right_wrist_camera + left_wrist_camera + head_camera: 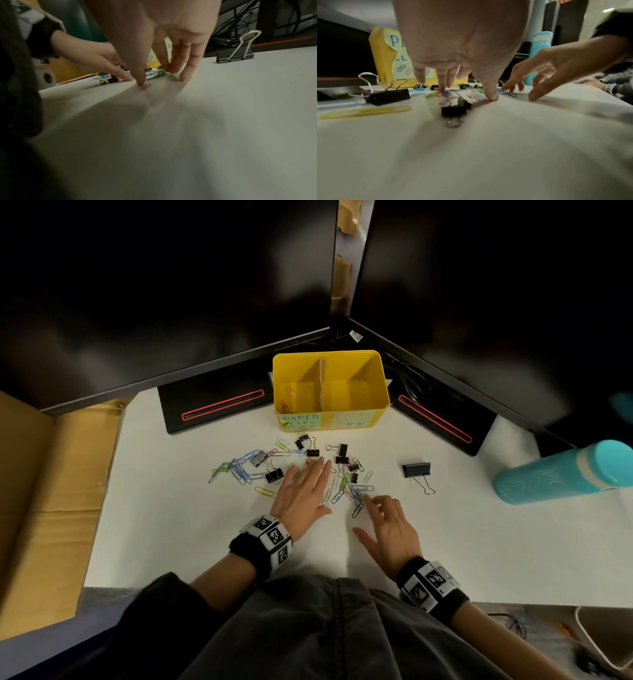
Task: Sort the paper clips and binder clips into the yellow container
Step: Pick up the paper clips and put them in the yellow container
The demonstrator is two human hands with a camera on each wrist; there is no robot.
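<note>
White table (445,542): paper clips (352,491) touch right hand (390,529) fingertips.

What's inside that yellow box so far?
The yellow box has a few paper clips in its left compartment; the right compartment looks empty, though the front wall hides its nearest strip of floor.

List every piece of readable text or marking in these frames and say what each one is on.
"PAPER", with a partly hidden second line below it, likely "CLIPS", and drawn clips: green note on the yellow container, left front.
Pink note on its right front: lettering too blurred to read.
Black-and-white square codes on the wristbands: patterns, no words.
Teal bottle: no readable text.
</note>
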